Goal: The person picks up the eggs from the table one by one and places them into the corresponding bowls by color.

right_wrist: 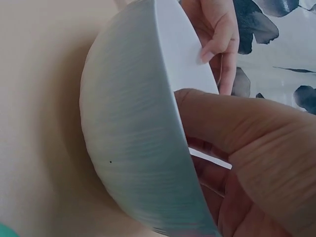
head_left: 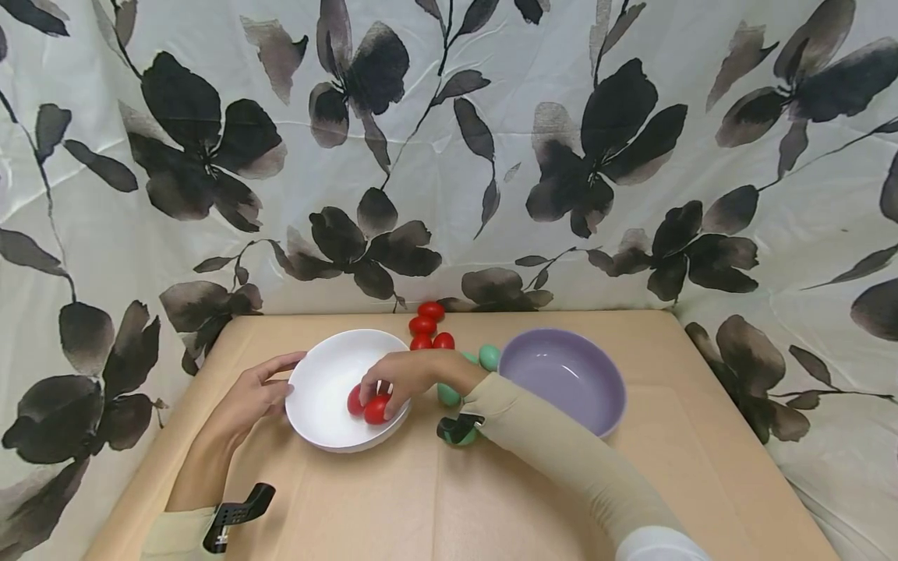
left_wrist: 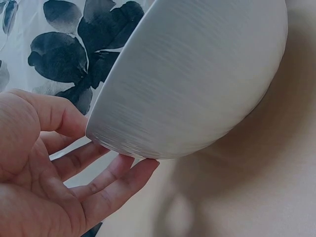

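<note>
A white bowl (head_left: 316, 382) stands on the left of the table, tilted a little. My left hand (head_left: 254, 393) holds its left rim, with fingertips against the outer wall in the left wrist view. My right hand (head_left: 400, 378) reaches over the opposite rim into the bowl. Its fingers and thumb curl down around a red egg-shaped piece (head_left: 376, 410), and a second red egg-shaped piece (head_left: 355, 400) lies right beside it. In the right wrist view the bowl wall (right_wrist: 128, 123) hides the right fingertips and both red pieces.
A purple bowl (head_left: 561, 378) stands to the right, partly behind the right sleeve. Behind the right hand lie several red pieces (head_left: 422, 326). Several green egg-shaped pieces (head_left: 489, 358) lie between the bowls, some partly covered by the right arm. A floral cloth (head_left: 449, 156) hangs behind the table.
</note>
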Tool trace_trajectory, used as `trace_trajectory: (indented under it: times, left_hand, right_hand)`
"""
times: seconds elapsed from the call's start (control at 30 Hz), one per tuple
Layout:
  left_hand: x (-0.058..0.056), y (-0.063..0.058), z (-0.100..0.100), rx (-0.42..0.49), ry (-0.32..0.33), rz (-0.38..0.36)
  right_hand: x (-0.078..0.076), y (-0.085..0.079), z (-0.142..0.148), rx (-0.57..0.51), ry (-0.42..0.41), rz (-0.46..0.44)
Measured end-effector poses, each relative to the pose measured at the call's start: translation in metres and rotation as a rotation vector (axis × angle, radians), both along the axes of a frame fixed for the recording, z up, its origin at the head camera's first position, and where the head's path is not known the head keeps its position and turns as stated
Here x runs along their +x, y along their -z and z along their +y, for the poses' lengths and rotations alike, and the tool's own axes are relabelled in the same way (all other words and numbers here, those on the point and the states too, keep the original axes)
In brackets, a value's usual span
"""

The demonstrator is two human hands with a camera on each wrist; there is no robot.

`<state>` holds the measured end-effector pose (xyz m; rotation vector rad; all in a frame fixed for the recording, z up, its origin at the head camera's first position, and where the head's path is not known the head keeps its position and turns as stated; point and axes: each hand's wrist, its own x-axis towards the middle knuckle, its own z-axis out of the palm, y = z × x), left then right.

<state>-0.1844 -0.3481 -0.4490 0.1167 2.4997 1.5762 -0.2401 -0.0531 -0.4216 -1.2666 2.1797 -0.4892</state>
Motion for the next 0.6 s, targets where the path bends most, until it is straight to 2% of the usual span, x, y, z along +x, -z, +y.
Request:
trace_trajectory:
  times: [0.23,0.43,0.6]
  left_hand:
    - [0.000,0.001,0.001,0.006,-0.004,-0.010]
    - [0.001,0.002,0.001,-0.011,-0.005,-0.003]
    - [0.002,0.003,0.001,-0.015,-0.007,0.001]
  right_hand:
    - [0.001,-0.001,0.001,-0.013,-0.006,-0.006]
    - [-0.003,-0.005,0.009,-0.075,0.002,-0.008]
    - [-0.009,-0.012,0.022,-0.142,0.043,-0.032]
